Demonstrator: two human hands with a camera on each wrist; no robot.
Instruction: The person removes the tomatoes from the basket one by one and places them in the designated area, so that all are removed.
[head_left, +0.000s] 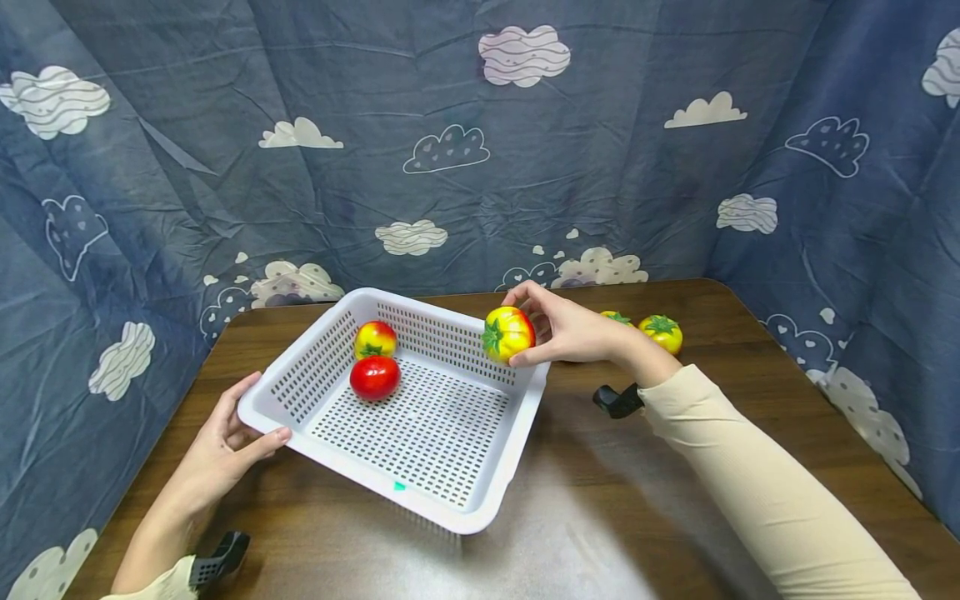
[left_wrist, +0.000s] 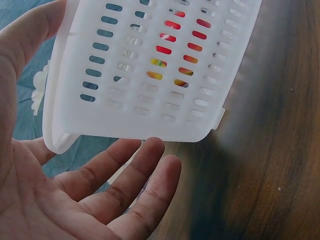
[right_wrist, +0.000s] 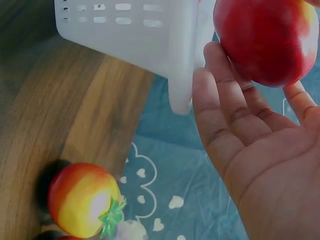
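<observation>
A white perforated plastic basket stands on the table, with a yellow-and-red tomato and a glossy red tomato inside against its far left part. My left hand grips the basket's left corner, thumb over the rim; in the left wrist view the other fingers spread along the outside wall. Above the basket's right rim, my right hand holds another yellow-and-red tomato between thumb and fingertips. Its green leafy top faces left; the right wrist view shows its red side.
Two more tomatoes lie on the table at the back right: one yellow with a green top, the other mostly hidden by my right wrist. A blue cloth with white clouds hangs behind the table and along the sides.
</observation>
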